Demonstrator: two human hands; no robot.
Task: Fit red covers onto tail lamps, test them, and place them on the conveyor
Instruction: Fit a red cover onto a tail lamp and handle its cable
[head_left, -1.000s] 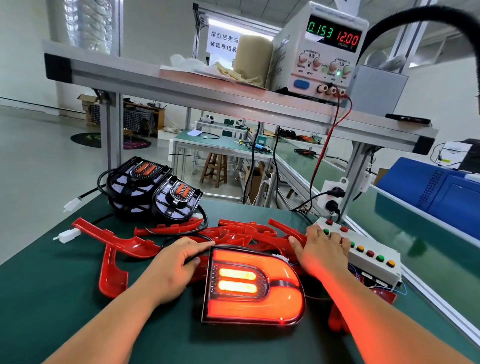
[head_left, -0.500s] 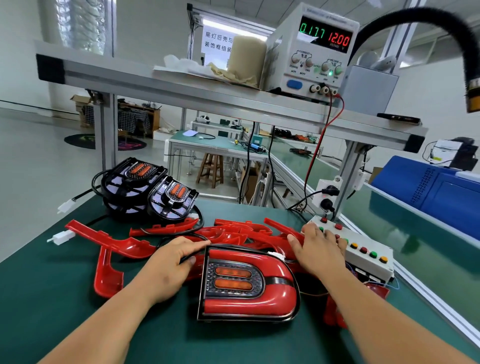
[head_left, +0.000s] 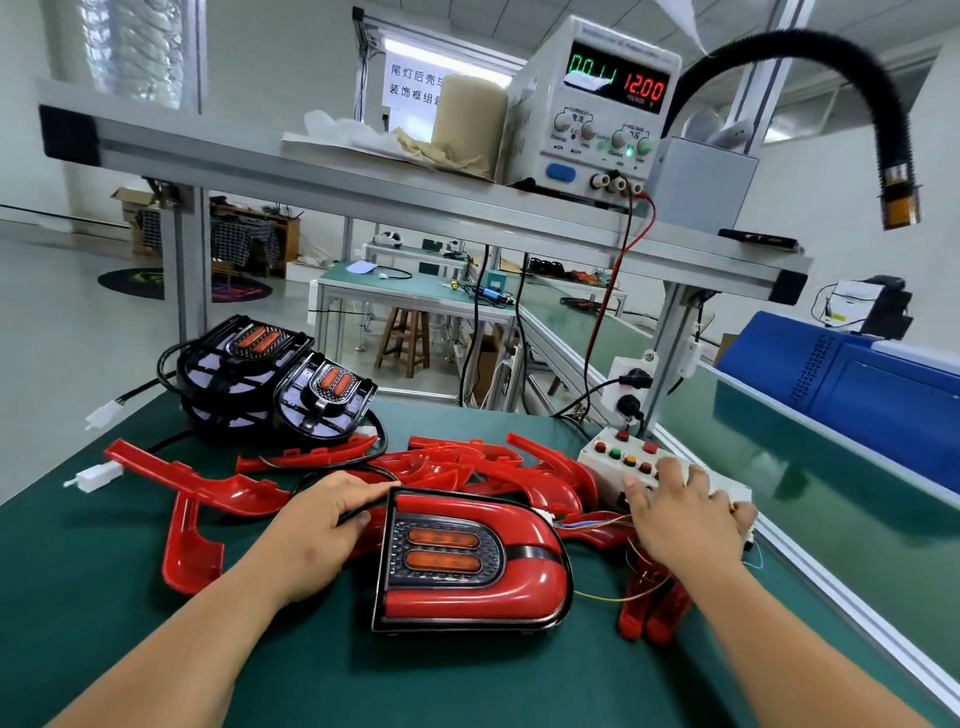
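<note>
Head view: the covered tail lamp lies unlit on the table between the hands. The left hand pinches a black cable. The right hand rests with its fingers flat on the switch box. Steady the lamp, press each button firmly and watch every segment.

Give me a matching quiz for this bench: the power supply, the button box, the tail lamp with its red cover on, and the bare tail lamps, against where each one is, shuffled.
Things:
1. power supply
2. button box
3. covered tail lamp
4. bare tail lamps

Places:
A. stacked at the far left of the mat
B. on the upper shelf
C. under the right hand
D. unlit, between both hands, where the left hand pinches a black cable

Pairs: 1-B, 2-C, 3-D, 4-A
</note>
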